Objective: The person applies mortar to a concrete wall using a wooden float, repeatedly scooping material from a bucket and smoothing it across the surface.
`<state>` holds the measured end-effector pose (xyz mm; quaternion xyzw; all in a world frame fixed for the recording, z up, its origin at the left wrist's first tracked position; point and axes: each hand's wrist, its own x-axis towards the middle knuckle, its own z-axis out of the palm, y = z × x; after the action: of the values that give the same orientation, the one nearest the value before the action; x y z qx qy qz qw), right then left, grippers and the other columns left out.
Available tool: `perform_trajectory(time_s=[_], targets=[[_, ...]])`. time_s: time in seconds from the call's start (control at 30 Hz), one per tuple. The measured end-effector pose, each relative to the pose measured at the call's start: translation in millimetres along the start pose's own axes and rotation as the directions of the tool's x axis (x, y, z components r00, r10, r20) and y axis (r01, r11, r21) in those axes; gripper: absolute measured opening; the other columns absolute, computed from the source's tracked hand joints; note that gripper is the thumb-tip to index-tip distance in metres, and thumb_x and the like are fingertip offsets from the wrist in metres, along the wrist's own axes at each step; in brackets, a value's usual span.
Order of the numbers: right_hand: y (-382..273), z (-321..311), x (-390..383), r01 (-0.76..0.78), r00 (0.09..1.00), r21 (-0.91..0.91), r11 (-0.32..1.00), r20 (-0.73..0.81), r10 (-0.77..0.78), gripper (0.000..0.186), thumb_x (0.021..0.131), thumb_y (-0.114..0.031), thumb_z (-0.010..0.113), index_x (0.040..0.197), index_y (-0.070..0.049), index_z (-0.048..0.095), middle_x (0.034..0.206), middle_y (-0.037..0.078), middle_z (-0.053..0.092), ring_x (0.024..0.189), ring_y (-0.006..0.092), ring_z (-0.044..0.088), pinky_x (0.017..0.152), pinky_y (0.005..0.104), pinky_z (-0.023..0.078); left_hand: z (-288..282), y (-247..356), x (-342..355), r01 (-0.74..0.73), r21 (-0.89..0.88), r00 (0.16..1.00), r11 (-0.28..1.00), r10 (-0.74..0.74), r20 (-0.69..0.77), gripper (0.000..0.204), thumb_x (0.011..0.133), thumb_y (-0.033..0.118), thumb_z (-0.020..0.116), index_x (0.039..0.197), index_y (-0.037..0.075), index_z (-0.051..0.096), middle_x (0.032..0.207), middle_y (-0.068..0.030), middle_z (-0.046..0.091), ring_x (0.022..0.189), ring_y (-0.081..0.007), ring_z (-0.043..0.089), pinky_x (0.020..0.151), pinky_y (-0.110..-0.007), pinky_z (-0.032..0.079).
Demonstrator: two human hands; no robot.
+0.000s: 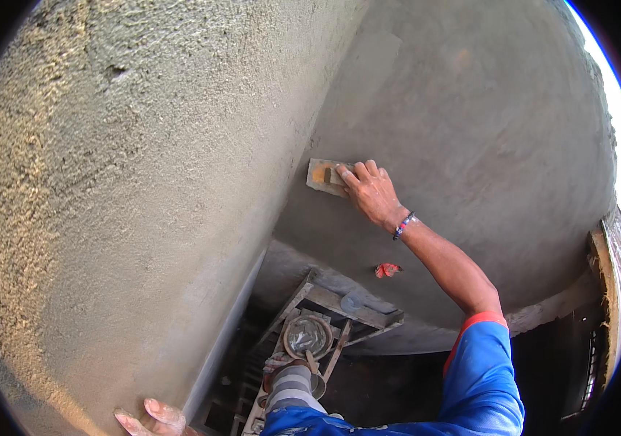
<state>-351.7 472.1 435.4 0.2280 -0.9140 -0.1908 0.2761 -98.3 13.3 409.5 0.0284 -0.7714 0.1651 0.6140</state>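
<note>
My right hand grips a small wooden plastering float and presses it flat against the smooth grey plastered wall, close to the inner corner. A beaded band sits on that wrist, and the arm wears a blue sleeve with a red cuff. My left hand shows only as fingertips at the bottom edge, resting on the rough plastered wall on the left; it holds nothing that I can see.
Below me stand a wooden ladder or scaffold frame and a round metal pan with wet mortar. A small red mark shows on the right wall. A window frame and bright sky lie at the right rim.
</note>
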Motion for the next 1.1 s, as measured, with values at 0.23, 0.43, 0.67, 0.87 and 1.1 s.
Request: perform_trajectory(time_s=[0.23,0.43,0.67,0.87,1.1], targets=[[22.3,-43.1,8.7,-0.118,0.976,-0.073,0.99,-0.192,0.102,0.052,0.082,-0.011,0.064,0.133,-0.014,0.053,0.098,0.008,0.051,0.091,0.0247,0.05,0.073,0.0376,0.043,-3.9,-0.9,-1.3,0.005,0.027,1.0,1.0,-0.005,0.003,0.041,0.096,0.042,0.057,0.128,0.017,0.06,0.145,-0.0261,0.04,0.145,-0.0492,0.015,0.111,-0.07,0.016],[1.0,6.4,-28.1,-0.041,0.992,-0.096,0.995,0.116,0.052,0.058,0.079,-0.004,0.061,0.135,-0.015,0.052,0.101,0.009,0.05,0.095,0.0261,0.049,0.08,0.0373,0.042,-4.4,1.6,1.3,0.011,0.002,1.0,1.0,-0.011,0.013,0.04,0.096,0.043,0.057,0.128,0.018,0.06,0.145,-0.0259,0.04,0.144,-0.0503,0.015,0.111,-0.071,0.017],[59.9,-111.9,57.5,-0.231,0.833,0.036,0.972,-0.508,0.217,0.049,0.081,-0.012,0.071,0.128,-0.014,0.058,0.096,0.007,0.054,0.089,0.0273,0.053,0.074,0.0394,0.047,-4.6,4.4,5.2,0.01,0.014,1.0,1.0,-0.01,-0.025,0.039,0.096,0.043,0.057,0.127,0.02,0.061,0.146,-0.0256,0.04,0.144,-0.0516,0.016,0.11,-0.072,0.017],[39.2,-45.4,48.2,-0.179,0.937,-0.085,0.98,-0.318,0.143,0.048,0.083,-0.01,0.064,0.13,-0.017,0.055,0.099,0.007,0.054,0.09,0.0243,0.052,0.071,0.0363,0.046,-6.0,5.7,4.6,0.017,0.034,0.999,0.999,-0.016,-0.034,0.038,0.096,0.044,0.057,0.126,0.021,0.061,0.146,-0.0254,0.04,0.144,-0.0528,0.016,0.109,-0.073,0.017],[-16.7,25.7,-4.1,-0.061,0.996,0.079,0.995,0.062,0.057,0.047,0.083,-0.008,0.061,0.13,-0.015,0.055,0.1,0.007,0.052,0.092,0.0235,0.051,0.071,0.0356,0.043,-9.1,7.7,5.2,0.065,0.063,0.997,0.996,-0.062,-0.04,0.037,0.096,0.045,0.056,0.125,0.023,0.062,0.146,-0.0251,0.04,0.143,-0.0541,0.017,0.108,-0.074,0.017]])
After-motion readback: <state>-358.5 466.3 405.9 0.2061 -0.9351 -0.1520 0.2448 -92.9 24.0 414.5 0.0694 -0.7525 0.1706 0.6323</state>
